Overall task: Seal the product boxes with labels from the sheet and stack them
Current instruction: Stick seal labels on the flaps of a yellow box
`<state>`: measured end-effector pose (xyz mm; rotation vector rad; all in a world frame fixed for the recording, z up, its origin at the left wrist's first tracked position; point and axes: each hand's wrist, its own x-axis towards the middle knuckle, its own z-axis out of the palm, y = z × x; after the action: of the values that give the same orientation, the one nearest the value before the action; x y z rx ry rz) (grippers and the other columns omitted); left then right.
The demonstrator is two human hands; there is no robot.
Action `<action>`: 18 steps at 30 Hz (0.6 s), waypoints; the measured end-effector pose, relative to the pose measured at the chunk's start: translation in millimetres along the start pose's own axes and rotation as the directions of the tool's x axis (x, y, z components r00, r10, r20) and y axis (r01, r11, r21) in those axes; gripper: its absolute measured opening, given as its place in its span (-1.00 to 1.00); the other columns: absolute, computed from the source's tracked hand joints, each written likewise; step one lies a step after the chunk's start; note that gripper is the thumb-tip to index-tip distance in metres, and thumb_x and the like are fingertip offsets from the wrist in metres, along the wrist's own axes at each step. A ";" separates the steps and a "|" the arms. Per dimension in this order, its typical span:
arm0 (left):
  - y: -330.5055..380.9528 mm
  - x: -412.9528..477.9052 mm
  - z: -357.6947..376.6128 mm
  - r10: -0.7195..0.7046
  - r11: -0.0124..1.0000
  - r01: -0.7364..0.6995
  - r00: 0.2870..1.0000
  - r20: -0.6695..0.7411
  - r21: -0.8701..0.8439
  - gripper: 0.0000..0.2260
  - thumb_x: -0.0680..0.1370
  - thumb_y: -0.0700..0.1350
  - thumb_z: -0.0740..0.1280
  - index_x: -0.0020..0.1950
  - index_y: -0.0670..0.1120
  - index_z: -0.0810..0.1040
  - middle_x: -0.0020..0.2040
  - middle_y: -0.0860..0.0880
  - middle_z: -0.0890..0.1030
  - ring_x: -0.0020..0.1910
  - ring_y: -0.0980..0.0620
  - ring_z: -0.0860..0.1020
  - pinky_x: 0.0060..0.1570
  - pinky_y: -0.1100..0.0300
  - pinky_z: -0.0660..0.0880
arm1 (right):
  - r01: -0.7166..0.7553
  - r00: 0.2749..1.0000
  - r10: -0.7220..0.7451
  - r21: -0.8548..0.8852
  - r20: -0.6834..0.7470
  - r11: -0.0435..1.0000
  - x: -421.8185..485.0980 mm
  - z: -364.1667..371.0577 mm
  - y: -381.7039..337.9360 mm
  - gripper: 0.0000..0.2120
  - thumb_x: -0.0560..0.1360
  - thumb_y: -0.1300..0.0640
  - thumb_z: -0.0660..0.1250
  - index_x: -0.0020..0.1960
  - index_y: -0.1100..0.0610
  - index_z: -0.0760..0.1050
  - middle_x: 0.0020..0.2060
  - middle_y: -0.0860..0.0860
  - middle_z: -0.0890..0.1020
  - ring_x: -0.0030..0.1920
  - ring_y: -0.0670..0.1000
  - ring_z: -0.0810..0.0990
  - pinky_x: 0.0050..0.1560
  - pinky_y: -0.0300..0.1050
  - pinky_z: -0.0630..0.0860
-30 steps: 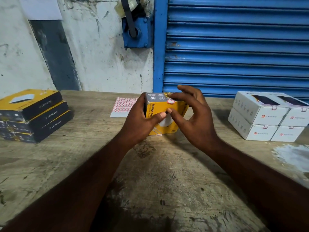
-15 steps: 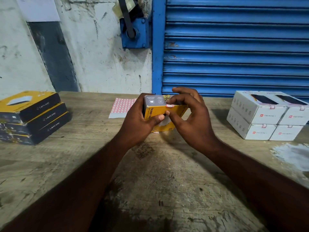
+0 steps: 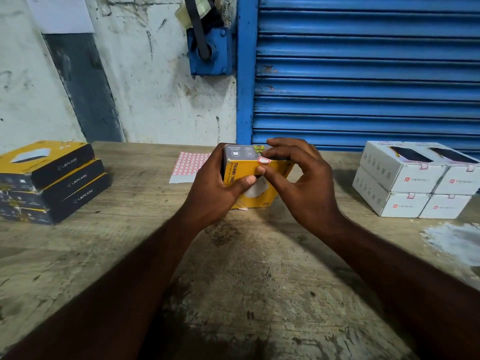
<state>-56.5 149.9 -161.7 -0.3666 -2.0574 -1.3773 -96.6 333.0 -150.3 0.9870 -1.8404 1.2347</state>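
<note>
Sealing step under way: one box in hand, two stacks already standing.

Left hand (image 3: 215,185) grips the yellow box (image 3: 241,170) by its left side. Right hand (image 3: 304,183) pinches its top front edge beside a red-edged label (image 3: 263,160) that is folded over that edge and apparently being pressed down. Label sheet (image 3: 191,163) lies just behind the box. To its right, four white boxes (image 3: 405,183) are stacked with labels on their flaps, so judged done. To its left, the black-and-yellow stack (image 3: 52,183): labels not discernible. Left to do: stack this box.
</note>
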 end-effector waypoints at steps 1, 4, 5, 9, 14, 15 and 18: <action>0.4 -0.2 0.2 0.001 1.000 -0.001 1.000 -0.002 0.004 -0.49 0.41 0.15 0.46 0.29 0.03 0.45 0.20 0.02 0.63 0.18 0.05 0.62 0.18 -0.05 0.58 | 0.006 1.000 -0.006 0.001 -0.007 1.000 -0.1 -0.3 0.0 -0.80 0.49 0.13 0.52 0.10 0.15 0.68 0.17 0.00 0.66 0.24 -0.02 0.58 0.20 0.00 0.52; 0.4 0.0 0.1 0.003 1.000 -0.003 1.000 0.002 0.009 -0.50 0.44 0.08 0.49 0.31 0.00 0.45 0.20 0.01 0.63 0.17 0.05 0.61 0.19 -0.07 0.58 | 0.019 1.000 -0.019 0.006 -0.025 1.000 -0.7 -0.9 -0.6 -0.82 0.49 0.14 0.51 0.08 0.15 0.69 0.15 0.00 0.67 0.22 -0.04 0.59 0.19 0.07 0.53; 0.7 -0.2 0.1 0.004 1.000 -0.004 1.000 0.002 0.011 -0.51 0.44 0.07 0.49 0.31 0.00 0.45 0.19 0.02 0.63 0.17 0.06 0.62 0.18 -0.05 0.58 | 0.023 0.999 -0.023 0.003 -0.030 1.000 -0.7 -1.2 -0.8 -0.83 0.49 0.15 0.51 0.07 0.15 0.69 0.14 -0.01 0.67 0.22 -0.04 0.60 0.19 0.07 0.53; 1.6 -0.8 1.4 0.020 1.000 -0.020 1.000 -0.005 0.021 -0.55 0.45 0.04 0.49 0.27 0.01 0.45 0.12 0.10 0.63 0.10 0.11 0.62 0.11 0.10 0.58 | 0.049 0.998 -0.050 -0.011 -0.044 0.999 -0.4 -1.5 -1.3 -0.84 0.49 0.16 0.52 0.06 0.15 0.70 0.13 0.00 0.69 0.20 0.01 0.62 0.19 0.06 0.53; 1.0 -0.9 2.4 0.048 0.999 -0.048 0.999 -0.026 0.021 -0.56 0.47 -0.01 0.48 0.28 -0.05 0.44 0.09 0.12 0.61 0.07 0.14 0.62 0.04 0.23 0.56 | 0.072 0.996 -0.073 -0.032 -0.050 0.997 -1.4 -0.9 -1.5 -0.85 0.49 0.17 0.53 0.06 0.16 0.71 0.12 0.01 0.70 0.19 0.02 0.63 0.20 0.03 0.53; 0.8 -1.1 2.5 0.048 0.999 -0.048 0.998 -0.028 0.022 -0.55 0.46 0.00 0.49 0.28 -0.04 0.44 0.09 0.13 0.61 0.07 0.15 0.62 0.04 0.23 0.56 | 0.071 0.996 -0.072 -0.033 -0.053 0.997 -1.5 -0.3 -2.0 -0.85 0.49 0.18 0.53 0.05 0.16 0.70 0.11 0.00 0.70 0.19 0.02 0.63 0.20 0.02 0.52; -0.4 -1.8 3.9 0.052 0.998 -0.051 0.998 -0.038 0.020 -0.51 0.45 0.09 0.48 0.28 -0.04 0.44 0.08 0.13 0.61 0.05 0.13 0.63 0.02 0.20 0.57 | 0.053 0.997 -0.055 -0.032 -0.057 0.998 -1.9 2.1 -5.1 -0.86 0.49 0.20 0.52 0.04 0.16 0.69 0.10 -0.02 0.70 0.19 0.03 0.62 0.23 -0.06 0.49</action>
<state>-56.6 153.5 -164.2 -0.3794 -2.0147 -1.3227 -91.5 330.1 -150.5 0.9682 -1.7723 1.1871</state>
